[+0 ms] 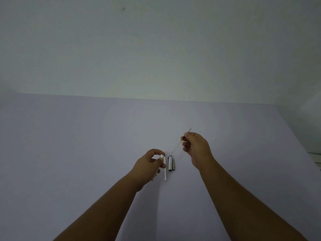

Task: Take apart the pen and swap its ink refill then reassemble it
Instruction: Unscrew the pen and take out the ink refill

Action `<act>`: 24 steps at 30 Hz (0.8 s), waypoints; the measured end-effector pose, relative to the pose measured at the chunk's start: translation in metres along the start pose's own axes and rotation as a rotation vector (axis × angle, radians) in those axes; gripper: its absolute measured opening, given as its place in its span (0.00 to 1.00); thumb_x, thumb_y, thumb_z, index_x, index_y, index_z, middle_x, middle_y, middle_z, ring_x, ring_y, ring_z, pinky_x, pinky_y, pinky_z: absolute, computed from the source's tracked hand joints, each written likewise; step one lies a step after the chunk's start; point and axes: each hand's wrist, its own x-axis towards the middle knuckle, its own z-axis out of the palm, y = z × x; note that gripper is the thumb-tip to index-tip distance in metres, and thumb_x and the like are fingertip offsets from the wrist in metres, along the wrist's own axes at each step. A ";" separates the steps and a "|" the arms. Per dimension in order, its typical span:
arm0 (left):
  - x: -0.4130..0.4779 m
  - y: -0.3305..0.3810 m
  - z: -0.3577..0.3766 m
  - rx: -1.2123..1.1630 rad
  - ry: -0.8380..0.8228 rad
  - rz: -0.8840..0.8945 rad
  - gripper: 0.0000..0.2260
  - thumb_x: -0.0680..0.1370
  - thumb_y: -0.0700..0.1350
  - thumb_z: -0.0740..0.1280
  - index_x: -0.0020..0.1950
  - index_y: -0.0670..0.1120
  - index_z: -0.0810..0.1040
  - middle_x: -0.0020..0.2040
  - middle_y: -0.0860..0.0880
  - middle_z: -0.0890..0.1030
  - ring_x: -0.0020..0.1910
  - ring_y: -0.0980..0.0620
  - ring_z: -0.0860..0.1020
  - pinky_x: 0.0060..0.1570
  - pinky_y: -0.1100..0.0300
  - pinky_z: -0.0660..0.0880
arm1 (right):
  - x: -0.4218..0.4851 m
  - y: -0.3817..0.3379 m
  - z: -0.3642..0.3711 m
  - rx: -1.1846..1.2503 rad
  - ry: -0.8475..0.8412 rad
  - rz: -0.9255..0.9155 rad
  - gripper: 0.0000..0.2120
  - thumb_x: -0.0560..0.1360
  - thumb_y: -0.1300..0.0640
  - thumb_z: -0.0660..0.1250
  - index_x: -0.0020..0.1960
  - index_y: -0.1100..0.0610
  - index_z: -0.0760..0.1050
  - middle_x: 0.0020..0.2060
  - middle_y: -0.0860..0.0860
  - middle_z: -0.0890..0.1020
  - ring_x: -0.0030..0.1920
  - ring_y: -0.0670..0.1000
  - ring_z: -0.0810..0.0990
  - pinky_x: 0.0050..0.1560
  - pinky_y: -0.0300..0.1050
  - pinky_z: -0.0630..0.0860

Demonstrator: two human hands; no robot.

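Pale lilac bench [86, 145], dim. Left grip [149, 166] pinching white plastic pen barrel [162, 156], mostly hidden. Silver metal cap [171, 162] at 3 o'clock. Right grip [196, 146] pinching thin clear refill [177, 145], faint.

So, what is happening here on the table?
A person is working on a pen that is taken apart. The left hand holds the white barrel, while the right hand holds up a thin ink refill. The silver cap lies on the table between the hands.
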 end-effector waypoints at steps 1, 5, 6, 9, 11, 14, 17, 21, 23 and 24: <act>0.000 -0.002 -0.002 0.001 0.009 -0.002 0.06 0.79 0.49 0.60 0.49 0.59 0.75 0.41 0.53 0.83 0.37 0.54 0.78 0.37 0.61 0.76 | 0.005 0.003 -0.005 -0.144 0.033 0.001 0.09 0.75 0.62 0.64 0.36 0.58 0.76 0.31 0.53 0.79 0.28 0.47 0.74 0.30 0.39 0.74; 0.003 -0.010 -0.007 0.000 0.042 -0.019 0.07 0.80 0.48 0.60 0.57 0.56 0.72 0.44 0.53 0.83 0.39 0.54 0.78 0.37 0.62 0.76 | 0.012 0.033 -0.013 -0.859 -0.051 0.056 0.10 0.73 0.61 0.66 0.34 0.61 0.76 0.32 0.58 0.78 0.33 0.55 0.76 0.42 0.50 0.78; 0.004 -0.012 -0.008 0.000 0.048 -0.023 0.07 0.79 0.49 0.60 0.57 0.55 0.72 0.44 0.54 0.82 0.39 0.54 0.78 0.35 0.63 0.75 | 0.012 0.040 -0.013 -0.973 -0.073 0.049 0.09 0.73 0.60 0.67 0.35 0.62 0.76 0.33 0.58 0.79 0.35 0.55 0.77 0.45 0.51 0.79; 0.006 -0.014 -0.010 0.004 0.053 -0.033 0.06 0.79 0.48 0.62 0.55 0.53 0.74 0.44 0.56 0.82 0.39 0.55 0.77 0.34 0.63 0.75 | 0.012 0.052 -0.010 -1.092 -0.061 0.018 0.09 0.72 0.58 0.68 0.36 0.62 0.77 0.34 0.59 0.79 0.37 0.54 0.78 0.48 0.51 0.79; 0.007 -0.016 -0.011 0.005 0.058 -0.034 0.05 0.78 0.48 0.62 0.52 0.53 0.76 0.43 0.56 0.82 0.39 0.55 0.77 0.35 0.62 0.76 | 0.011 0.056 -0.009 -1.122 -0.042 0.004 0.09 0.73 0.58 0.68 0.37 0.62 0.77 0.34 0.59 0.79 0.37 0.53 0.78 0.46 0.48 0.79; 0.007 -0.016 -0.013 0.000 0.063 -0.031 0.04 0.78 0.48 0.63 0.51 0.53 0.76 0.44 0.55 0.82 0.40 0.55 0.77 0.35 0.61 0.76 | 0.009 0.058 -0.008 -1.166 -0.023 -0.008 0.15 0.74 0.56 0.67 0.31 0.60 0.73 0.27 0.53 0.76 0.36 0.52 0.76 0.40 0.43 0.74; 0.006 -0.015 -0.014 -0.005 0.060 -0.025 0.03 0.78 0.48 0.64 0.49 0.55 0.77 0.44 0.55 0.83 0.40 0.55 0.78 0.34 0.61 0.75 | 0.009 0.060 -0.009 -1.153 -0.016 -0.001 0.16 0.74 0.55 0.67 0.30 0.59 0.72 0.24 0.50 0.71 0.35 0.52 0.76 0.38 0.40 0.70; 0.005 -0.013 -0.015 0.008 0.050 -0.017 0.03 0.78 0.48 0.64 0.48 0.56 0.76 0.43 0.56 0.82 0.40 0.56 0.78 0.33 0.63 0.75 | 0.009 0.059 -0.010 -1.164 -0.009 0.003 0.11 0.75 0.55 0.66 0.36 0.60 0.75 0.35 0.57 0.80 0.38 0.51 0.76 0.39 0.40 0.71; 0.004 -0.012 -0.016 0.007 0.053 -0.018 0.03 0.77 0.48 0.64 0.47 0.56 0.76 0.43 0.56 0.83 0.40 0.56 0.78 0.33 0.63 0.75 | 0.009 0.060 -0.009 -1.170 0.008 -0.008 0.11 0.75 0.56 0.66 0.37 0.61 0.76 0.40 0.60 0.84 0.38 0.51 0.76 0.39 0.39 0.70; 0.003 -0.012 -0.017 0.004 0.054 -0.019 0.03 0.77 0.48 0.64 0.48 0.56 0.76 0.43 0.56 0.83 0.40 0.55 0.78 0.33 0.63 0.75 | 0.009 0.060 -0.010 -1.167 0.020 -0.013 0.11 0.75 0.56 0.66 0.38 0.62 0.78 0.42 0.60 0.85 0.38 0.51 0.77 0.39 0.40 0.71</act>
